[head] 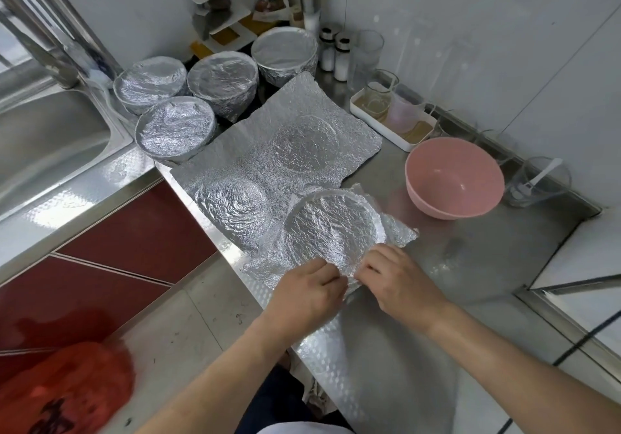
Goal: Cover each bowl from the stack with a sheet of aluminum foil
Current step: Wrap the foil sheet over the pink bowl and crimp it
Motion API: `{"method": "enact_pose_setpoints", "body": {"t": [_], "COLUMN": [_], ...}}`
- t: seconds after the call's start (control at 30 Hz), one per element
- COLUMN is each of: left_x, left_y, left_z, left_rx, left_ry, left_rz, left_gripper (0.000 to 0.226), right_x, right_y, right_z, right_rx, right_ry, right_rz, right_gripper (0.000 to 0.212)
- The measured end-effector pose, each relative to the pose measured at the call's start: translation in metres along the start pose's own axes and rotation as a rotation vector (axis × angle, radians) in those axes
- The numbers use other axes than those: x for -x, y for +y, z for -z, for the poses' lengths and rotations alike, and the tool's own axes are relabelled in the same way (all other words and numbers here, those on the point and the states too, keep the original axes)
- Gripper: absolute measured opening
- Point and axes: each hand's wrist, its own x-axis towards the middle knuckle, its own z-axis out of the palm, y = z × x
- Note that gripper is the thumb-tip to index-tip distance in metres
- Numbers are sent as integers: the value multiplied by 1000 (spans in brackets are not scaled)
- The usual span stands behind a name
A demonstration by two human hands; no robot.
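Observation:
A bowl under a crinkled foil sheet (pixel 332 228) stands near the counter's front edge. My left hand (pixel 307 294) and my right hand (pixel 398 282) pinch the foil's near edge, side by side, fingers curled into it. An uncovered pink bowl (pixel 453 178) sits to the right. Several foil-covered bowls stand at the back left, one of them (pixel 176 131) closest to the sink. Loose foil sheets (pixel 268 151) with round imprints lie flat between them and the bowl under my hands.
A steel sink (pixel 50 137) lies at the left. A white tray with glass cups (pixel 391 110), shakers (pixel 336 53) and a glass with a spoon (pixel 537 181) line the back wall. A red bag (pixel 64 390) hangs low at left.

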Motion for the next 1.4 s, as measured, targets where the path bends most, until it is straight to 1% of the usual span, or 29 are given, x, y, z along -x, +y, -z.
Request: {"method": "enact_pose_setpoints", "body": {"t": [0.07, 0.2, 0.27, 0.3, 0.37, 0.4, 0.43, 0.47, 0.53, 0.6, 0.67, 0.7, 0.8, 0.9, 1.03, 1.13, 1.33, 1.4], "left_x": [-1, -9, -15, -18, -28, -33, -36, -38, -35, -26, -15, -11, -3, 3, 6, 5, 5, 3], "left_y": [2, 13, 21, 25, 26, 24, 18, 11, -6, -23, -33, -35, -37, -38, -36, -33, -31, -28], "left_z": [-3, -8, -9, -8, -5, 0, 5, 11, 21, 27, 29, 29, 31, 29, 24, 25, 24, 21], "left_rx": [-19, -24, 14, 49, 200, 286, 341, 348, 278, 220, 217, 225, 250, 270, 251, 215, 171, 159], "left_ry": [0, -37, -79, -96, -127, -127, -114, -93, -83, -173, -259, -280, -277, -257, -217, -188, -208, -193], "left_rz": [3, 73, 140, 195, 311, 361, 396, 414, 385, 320, 269, 253, 199, 185, 138, 82, 20, -1], "left_gripper": [18, 17, 10, 14, 31, 34, 33, 29, 24, 29, 36, 38, 42, 37, 30, 29, 25, 27], "right_x": [-1, 0, -2, -4, -8, -10, -13, -14, -16, -15, -14, -15, -15, -13, -13, -13, -7, -7], "right_y": [4, 15, 19, 18, 14, 11, 7, 2, -6, -11, -15, -17, -18, -17, -17, -17, -17, -17], "right_z": [1, 13, 19, 22, 26, 26, 25, 23, 19, 13, 10, 9, 4, -2, -4, -6, -10, -10], "right_rx": [-11, -69, -138, -208, -391, -448, -463, -455, -391, -244, -180, -201, -265, -270, -252, -185, -75, -49], "right_ry": [-10, -102, -143, -146, -108, -78, -55, -51, -92, -130, -144, -141, -167, -177, -89, -23, 22, 25], "right_rz": [4, -29, -145, -238, -433, -498, -527, -520, -455, -374, -334, -313, -254, -206, -122, -67, 0, 8], "right_gripper": [16, 18, 18, 21, 26, 24, 23, 22, 27, 37, 40, 40, 35, 28, 20, 8, 10, 11]}}
